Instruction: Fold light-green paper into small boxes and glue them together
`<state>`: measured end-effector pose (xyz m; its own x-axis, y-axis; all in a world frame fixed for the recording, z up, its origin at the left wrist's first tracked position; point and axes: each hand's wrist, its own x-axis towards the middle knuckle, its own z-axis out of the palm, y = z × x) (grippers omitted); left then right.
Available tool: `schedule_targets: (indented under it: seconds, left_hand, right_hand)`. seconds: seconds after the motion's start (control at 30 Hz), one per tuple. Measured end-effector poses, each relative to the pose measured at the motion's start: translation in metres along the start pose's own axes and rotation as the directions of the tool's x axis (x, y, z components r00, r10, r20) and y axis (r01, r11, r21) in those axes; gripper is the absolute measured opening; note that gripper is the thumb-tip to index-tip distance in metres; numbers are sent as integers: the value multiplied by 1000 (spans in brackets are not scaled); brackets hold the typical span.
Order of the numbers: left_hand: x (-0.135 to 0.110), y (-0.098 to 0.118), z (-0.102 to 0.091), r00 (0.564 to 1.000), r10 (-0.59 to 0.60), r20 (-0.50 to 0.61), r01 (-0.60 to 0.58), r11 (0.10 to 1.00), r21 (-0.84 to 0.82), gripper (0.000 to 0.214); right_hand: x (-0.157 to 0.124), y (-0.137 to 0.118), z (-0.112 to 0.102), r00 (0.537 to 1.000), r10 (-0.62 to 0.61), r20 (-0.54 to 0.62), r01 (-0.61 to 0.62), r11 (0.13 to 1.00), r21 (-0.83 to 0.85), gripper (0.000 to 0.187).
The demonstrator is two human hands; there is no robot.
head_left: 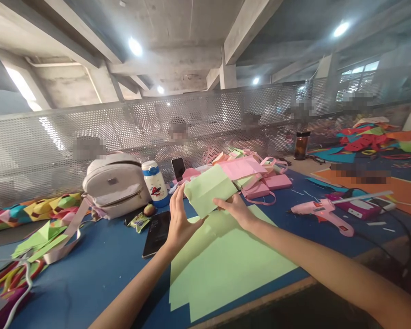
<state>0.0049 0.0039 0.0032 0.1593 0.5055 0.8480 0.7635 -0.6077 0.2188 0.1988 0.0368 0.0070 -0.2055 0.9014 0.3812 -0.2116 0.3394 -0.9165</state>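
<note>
holding one green piece [210, 189] above the green sheets [226, 269], at least two, appears the step in hand. right hand [236, 208] pinches its lower right edge; left hand [181, 219] is spread at its left edge, contact unclear. next move likely calls for a steady pinch. counted: one glue gun [311, 209], one bag [113, 189], two phones [156, 232].

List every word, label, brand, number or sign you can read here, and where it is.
No text is legible.
Small green packet: markings too blurred to read.
Backpack plate: too small to tell.
White-and-blue bottle: printed picture, no readable words.
Raised light-green paper: no writing visible.
</note>
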Motion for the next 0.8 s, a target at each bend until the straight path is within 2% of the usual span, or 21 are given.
schedule_targets:
  seconds: [0.17,0.3,0.4,0.6,0.73,0.8]
  left_hand:
    - [1,3,-1,995,-78,-59,73,994,-83,106]
    - [4,11,-4,973,-227,-49,208,947,-245,85]
    - [5,18,-5,961,-274,-41,250,920,-304,69]
    - [5,26,-7,966,-255,-49,226,918,-326,65]
    - [7,18,-10,962,-216,-165,173,955,-240,75]
    - [8,10,-11,951,-188,-245,143,971,-191,82]
  right_hand:
    - [0,-7,-1,990,-98,106,106,992,-74,40]
    - [-2,-15,-2,976,-193,101,209,963,-171,29]
    - [-4,-18,-2,965,-254,60,261,936,-235,23]
    - [-8,-19,2,937,-347,35,338,880,-332,30]
    - [-7,-16,3,914,-394,91,399,841,-365,18]
    - [-6,-11,3,925,-364,112,377,840,-391,13]
